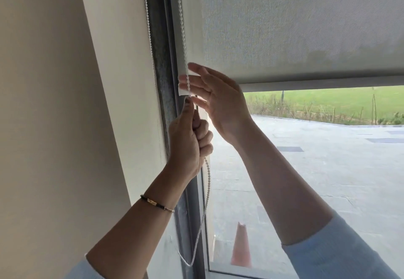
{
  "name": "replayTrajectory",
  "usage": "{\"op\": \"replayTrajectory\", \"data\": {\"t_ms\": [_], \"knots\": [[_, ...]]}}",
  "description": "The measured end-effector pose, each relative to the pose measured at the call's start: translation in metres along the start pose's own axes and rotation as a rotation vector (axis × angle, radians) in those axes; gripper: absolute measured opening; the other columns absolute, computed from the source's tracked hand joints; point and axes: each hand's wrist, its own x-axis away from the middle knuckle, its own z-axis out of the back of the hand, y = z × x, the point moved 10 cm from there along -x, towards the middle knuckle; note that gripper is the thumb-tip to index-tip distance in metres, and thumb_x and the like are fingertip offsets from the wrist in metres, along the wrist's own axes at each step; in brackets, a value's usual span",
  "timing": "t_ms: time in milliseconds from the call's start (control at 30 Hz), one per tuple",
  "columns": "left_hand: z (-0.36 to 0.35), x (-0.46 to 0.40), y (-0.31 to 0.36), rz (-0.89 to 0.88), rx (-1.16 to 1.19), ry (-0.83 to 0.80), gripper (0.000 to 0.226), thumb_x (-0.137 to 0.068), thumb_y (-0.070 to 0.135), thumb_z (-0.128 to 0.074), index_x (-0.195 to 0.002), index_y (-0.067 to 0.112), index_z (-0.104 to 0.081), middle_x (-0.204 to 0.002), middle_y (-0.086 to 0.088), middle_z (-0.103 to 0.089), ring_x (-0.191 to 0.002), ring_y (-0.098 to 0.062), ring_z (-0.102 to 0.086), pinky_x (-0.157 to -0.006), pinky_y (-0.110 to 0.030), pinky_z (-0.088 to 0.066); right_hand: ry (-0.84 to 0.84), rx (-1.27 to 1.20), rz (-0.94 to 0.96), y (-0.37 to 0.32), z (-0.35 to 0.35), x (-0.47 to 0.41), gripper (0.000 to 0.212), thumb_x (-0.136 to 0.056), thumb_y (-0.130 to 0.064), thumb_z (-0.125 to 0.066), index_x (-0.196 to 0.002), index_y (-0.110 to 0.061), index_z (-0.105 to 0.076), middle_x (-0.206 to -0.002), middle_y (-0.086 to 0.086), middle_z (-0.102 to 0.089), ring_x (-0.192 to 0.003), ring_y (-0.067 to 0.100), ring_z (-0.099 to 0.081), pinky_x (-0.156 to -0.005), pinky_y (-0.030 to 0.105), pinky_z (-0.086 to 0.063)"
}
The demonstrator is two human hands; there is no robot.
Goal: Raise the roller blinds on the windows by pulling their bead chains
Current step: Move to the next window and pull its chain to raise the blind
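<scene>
A grey roller blind (295,27) covers the upper part of the window, its bottom bar (328,83) a bit above mid-height. A white bead chain (182,27) hangs in two strands along the blind's left edge and loops low near the sill. My left hand (188,139) is closed in a fist around the right strand just below the blind's bottom corner. My right hand (216,97) is directly above it, fingers spread and flat, with the chain running across its fingertips but not gripped.
A cream wall (65,104) and the dark window frame (161,60) stand close on the left. Through the glass lie a paved yard, an orange traffic cone (240,246) and a grass strip. A bracelet sits on my left wrist.
</scene>
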Motion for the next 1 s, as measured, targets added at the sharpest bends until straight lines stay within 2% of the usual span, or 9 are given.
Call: {"op": "replayTrajectory", "data": {"t_ms": [67, 167, 300, 433, 1000], "knots": [[-0.001, 0.004, -0.002, 0.005, -0.015, 0.007, 0.052, -0.102, 0.047, -0.041, -0.057, 0.024, -0.027, -0.047, 0.008, -0.020, -0.037, -0.005, -0.013, -0.042, -0.017, -0.005, 0.027, -0.018, 0.027, -0.014, -0.005, -0.009, 0.027, -0.102, -0.018, -0.051, -0.119, -0.004, -0.067, -0.096, 0.014, -0.074, -0.084, 0.025, -0.072, -0.080, 0.029, -0.054], [-0.005, 0.007, -0.001, -0.004, -0.031, 0.015, 0.055, -0.102, 0.048, -0.041, -0.053, 0.025, -0.029, -0.047, 0.008, -0.019, -0.039, -0.005, -0.011, -0.045, -0.018, -0.003, 0.039, -0.077, 0.069, -0.023, -0.015, -0.016, 0.026, -0.101, -0.009, -0.052, -0.114, 0.009, -0.065, -0.071, 0.009, -0.060, -0.055, 0.013, -0.056, -0.056, 0.020, -0.048], [-0.006, 0.009, -0.002, 0.001, -0.037, 0.025, 0.056, -0.102, 0.046, -0.042, -0.052, 0.024, -0.029, -0.046, 0.009, -0.019, -0.044, -0.010, -0.007, -0.047, -0.022, -0.001, 0.048, -0.085, 0.071, -0.019, -0.021, -0.017, 0.024, -0.103, -0.008, -0.048, -0.089, -0.002, -0.066, -0.063, 0.004, -0.045, -0.044, 0.007, -0.035, -0.043, 0.018, -0.028], [-0.006, 0.009, -0.003, -0.002, -0.036, 0.041, 0.054, -0.103, 0.043, -0.042, -0.054, 0.025, -0.029, -0.046, 0.009, -0.020, -0.040, -0.007, -0.011, -0.046, -0.018, -0.004, 0.061, -0.069, 0.092, -0.021, -0.021, -0.017, 0.031, -0.104, -0.006, -0.044, -0.080, -0.005, -0.063, -0.062, 0.004, -0.041, -0.041, 0.004, -0.029, -0.038, 0.015, -0.022], [-0.010, 0.010, -0.005, -0.017, -0.018, 0.021, 0.054, -0.106, 0.036, -0.040, -0.054, 0.023, -0.031, -0.045, 0.007, -0.022, -0.036, -0.006, -0.015, -0.043, -0.017, -0.006, 0.082, -0.041, 0.139, -0.024, -0.019, -0.014, 0.031, -0.104, -0.003, -0.043, -0.079, -0.004, -0.061, -0.062, 0.005, -0.040, -0.041, 0.003, -0.027, -0.037, 0.014, -0.022]]}}
